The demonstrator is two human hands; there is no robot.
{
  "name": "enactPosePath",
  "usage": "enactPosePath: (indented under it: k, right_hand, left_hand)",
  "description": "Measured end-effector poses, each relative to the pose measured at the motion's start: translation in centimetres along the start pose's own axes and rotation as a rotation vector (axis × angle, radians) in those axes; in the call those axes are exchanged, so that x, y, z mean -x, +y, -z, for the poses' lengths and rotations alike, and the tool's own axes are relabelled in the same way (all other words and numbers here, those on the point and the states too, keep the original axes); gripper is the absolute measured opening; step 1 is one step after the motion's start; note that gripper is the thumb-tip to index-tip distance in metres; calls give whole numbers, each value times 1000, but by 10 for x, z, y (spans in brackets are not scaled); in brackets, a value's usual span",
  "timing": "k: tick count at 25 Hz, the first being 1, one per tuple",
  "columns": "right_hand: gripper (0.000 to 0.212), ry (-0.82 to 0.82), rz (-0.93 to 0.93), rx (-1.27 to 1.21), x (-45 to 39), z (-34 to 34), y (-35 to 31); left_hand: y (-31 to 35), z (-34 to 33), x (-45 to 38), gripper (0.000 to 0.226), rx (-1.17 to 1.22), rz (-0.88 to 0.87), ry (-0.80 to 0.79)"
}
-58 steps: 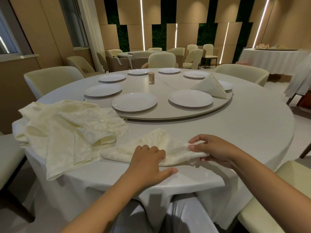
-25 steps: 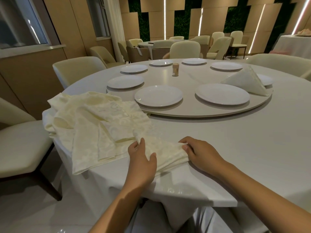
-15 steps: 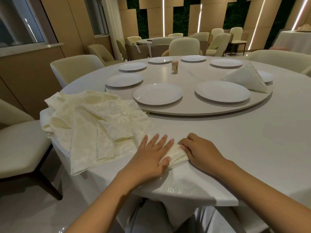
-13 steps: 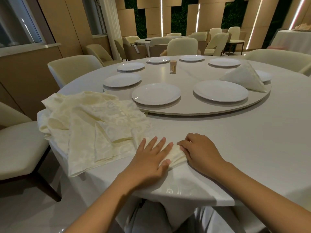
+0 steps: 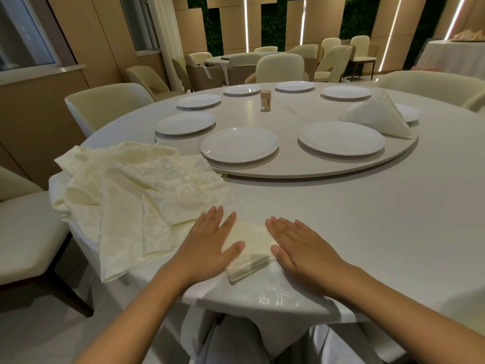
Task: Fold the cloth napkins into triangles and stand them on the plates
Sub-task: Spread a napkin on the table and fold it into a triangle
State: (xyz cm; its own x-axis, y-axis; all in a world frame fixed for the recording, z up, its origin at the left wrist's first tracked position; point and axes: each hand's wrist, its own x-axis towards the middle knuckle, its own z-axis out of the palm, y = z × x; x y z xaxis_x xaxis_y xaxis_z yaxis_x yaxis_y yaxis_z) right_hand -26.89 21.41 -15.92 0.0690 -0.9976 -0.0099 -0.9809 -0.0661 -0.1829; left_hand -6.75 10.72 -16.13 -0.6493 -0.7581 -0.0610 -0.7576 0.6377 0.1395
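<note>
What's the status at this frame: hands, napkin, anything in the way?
Left hand and right hand flat, pressing folded napkin at table edge. One standing napkin plated. Napkin pile left, not blocking.

a restaurant banquet hall: a large round clothed table [image 5: 367,232] with a turntable [image 5: 328,166] set with white plates [image 5: 239,144], upholstered chairs [image 5: 279,68] and further dressed tables [image 5: 456,56] behind.
</note>
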Motion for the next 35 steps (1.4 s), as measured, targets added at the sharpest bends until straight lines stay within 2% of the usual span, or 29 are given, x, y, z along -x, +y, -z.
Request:
enactPosePath:
  k: [2,4,6,7,10,14,17,20,22,25,27,30,33,35]
  right_hand:
    - [55,-6,5,5,1,1,0]
    - [55,-13,11,8,2,3,0]
    - [55,-23,16,-10,2,4,0]
    - [56,-31,17,-15,2,4,1]
    - [56,-43,29,-21,0,3,3]
    - [55,-26,32,-47,-5,2,6]
    - [62,137,134,-104,-2,3,7]
    - [56,221,223,-155,5,6,8]
    - [45,247,225,-163,5,8,8]
    - [33,321,202,-208,1,10,4]
    - [28,325,172,-235,-2,13,1]
    - [21,318,93,-335,-4,20,2]
    - [18,375,8,-498,2,30,-4]
    - [21,430,-35,-485,7,40,-10]
  left_hand:
    - [-12,1,-2,111,29,17,3]
    - [-14,3,-2,114,6,-15,27]
    - [-8,5,6,103,14,-134,123]
    - [-3,6,13,91,91,-199,171]
    - [10,11,40,57,396,-238,129]
    - [11,13,52,45,382,-302,45]
    - [5,11,47,42,349,-334,37]
    - [6,14,43,38,346,-287,68]
    - [8,20,41,32,393,-200,103]
    - [10,27,42,24,470,-160,106]
    - [12,26,42,26,500,-124,99]
    - [16,22,35,10,490,-88,310]
    - [28,30,29,22,573,-75,472]
    - [40,46,23,24,582,-40,546]
